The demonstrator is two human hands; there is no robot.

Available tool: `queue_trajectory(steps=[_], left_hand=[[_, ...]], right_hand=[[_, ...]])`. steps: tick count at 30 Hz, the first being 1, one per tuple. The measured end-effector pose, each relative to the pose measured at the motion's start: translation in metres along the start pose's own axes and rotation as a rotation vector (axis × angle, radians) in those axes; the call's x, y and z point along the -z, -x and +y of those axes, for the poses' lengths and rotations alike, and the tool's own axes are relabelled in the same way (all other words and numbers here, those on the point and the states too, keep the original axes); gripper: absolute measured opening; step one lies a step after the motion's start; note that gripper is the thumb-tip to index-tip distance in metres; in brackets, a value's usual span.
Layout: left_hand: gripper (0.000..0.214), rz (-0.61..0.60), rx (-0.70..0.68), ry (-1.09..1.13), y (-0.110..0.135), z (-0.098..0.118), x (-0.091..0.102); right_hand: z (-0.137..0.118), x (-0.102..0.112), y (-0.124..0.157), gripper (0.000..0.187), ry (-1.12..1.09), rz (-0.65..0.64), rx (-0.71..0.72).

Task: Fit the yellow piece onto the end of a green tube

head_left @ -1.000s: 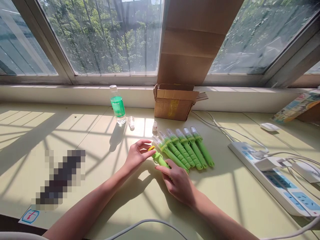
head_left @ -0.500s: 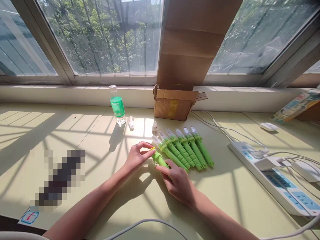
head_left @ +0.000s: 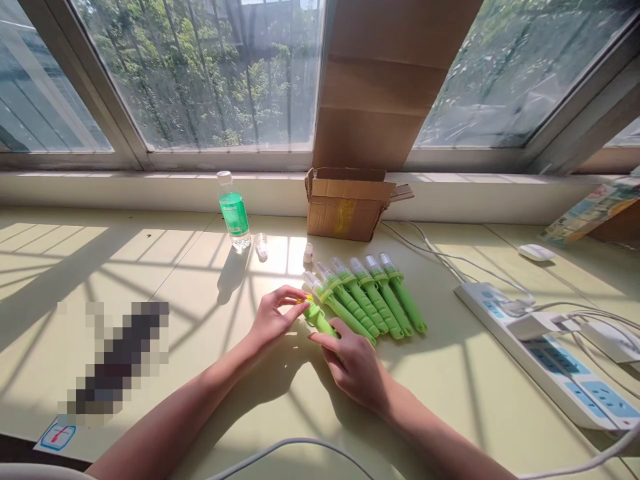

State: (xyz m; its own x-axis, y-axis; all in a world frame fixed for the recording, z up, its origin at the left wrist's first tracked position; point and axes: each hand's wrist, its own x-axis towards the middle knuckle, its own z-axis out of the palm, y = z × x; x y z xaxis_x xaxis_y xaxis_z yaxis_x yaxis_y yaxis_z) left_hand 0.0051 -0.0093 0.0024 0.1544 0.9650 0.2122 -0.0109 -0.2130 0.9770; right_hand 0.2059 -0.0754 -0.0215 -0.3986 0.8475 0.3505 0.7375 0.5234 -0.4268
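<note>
Slippage looks like the likeliest trouble: the yellow piece [head_left: 307, 299] sits pinched at the upper end of a green handle [head_left: 319, 320], and a crooked push could tip it or drop it onto the tabletop [head_left: 430, 393]. If the handle rolled in a loose grasp, it could also knock the nearest of the six capped green wands [head_left: 367, 300], which lie side by side just to its right; a sideways jolt there might spread the row.

The left hand [head_left: 274, 315] is partly closed, thumb and fingertips meeting on the yellow piece, though they hide much of it. The right hand [head_left: 354, 360] is curled round the lower part of the handle, which slants up toward the left hand. Beyond them stand a small clear cap [head_left: 261, 247] and a bottle [head_left: 233, 213], well apart from both hands
</note>
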Motion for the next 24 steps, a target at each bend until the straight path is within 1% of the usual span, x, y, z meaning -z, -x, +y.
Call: queue_trajectory(steps=[3, 5, 11, 14, 18, 21, 24], left_hand=[[0.01, -0.01, -0.096, -0.064, 0.003, -0.001, 0.0], [0.008, -0.007, -0.106, -0.065, 0.004, -0.002, 0.0], [0.029, 0.014, 0.013, 0.071, -0.001, -0.006, 0.0], [0.038, 0.004, 0.092, 0.085, -0.006, -0.007, 0.002], [0.028, -0.067, 0.156, 0.02, -0.008, -0.006, 0.005], [0.023, -0.073, 0.146, -0.007, -0.006, -0.005, 0.004], [0.023, -0.069, 0.132, -0.014, -0.004, -0.005, 0.003]], right_hand=[[0.001, -0.002, 0.001, 0.042, -0.004, 0.007, -0.008], [0.002, -0.003, 0.001, 0.043, -0.006, 0.004, -0.009], [0.004, -0.004, 0.001, 0.042, -0.014, -0.006, -0.004], [0.004, -0.004, 0.001, 0.044, -0.025, -0.019, -0.019], [0.004, -0.004, 0.001, 0.043, -0.032, -0.028, -0.034], [0.004, -0.004, 0.001, 0.042, -0.031, -0.032, -0.035], [0.005, -0.005, 0.001, 0.041, -0.022, -0.024, -0.027]])
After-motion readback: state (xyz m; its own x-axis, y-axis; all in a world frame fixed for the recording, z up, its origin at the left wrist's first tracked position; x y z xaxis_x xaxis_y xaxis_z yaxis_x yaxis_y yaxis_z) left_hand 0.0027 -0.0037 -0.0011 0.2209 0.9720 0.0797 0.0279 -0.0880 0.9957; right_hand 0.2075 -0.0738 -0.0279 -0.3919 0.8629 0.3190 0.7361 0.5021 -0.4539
